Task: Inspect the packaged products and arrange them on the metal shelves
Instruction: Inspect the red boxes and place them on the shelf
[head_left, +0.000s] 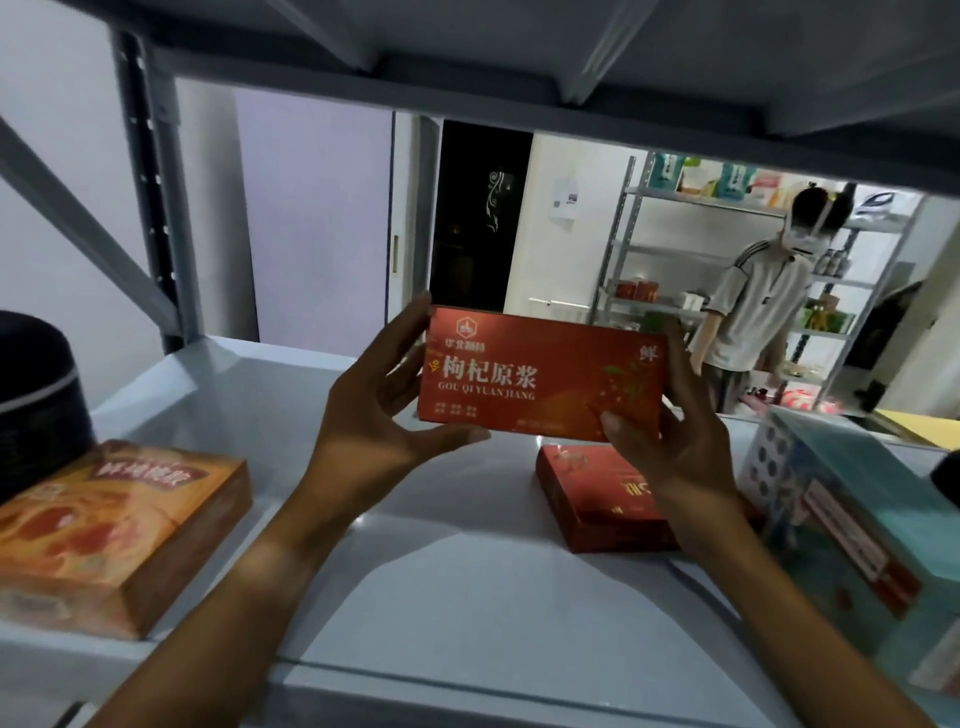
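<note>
Orange box (111, 525) lies flat on metal shelf (467, 597) at 8 o'clock. Centre: left hand (379, 415) and right hand (675, 436), each grip clasping one end of red box (540, 376), upright above shelf. Second red box (597, 499) flat beneath; teal box (857, 499) at 3 o'clock.

You've got open shelf (467, 597) surface in the middle to reach through. Orange box (119, 530) and a dark round container (36, 395) crowd the left; a flat red box (597, 499) and teal box (852, 509) block the right.
</note>
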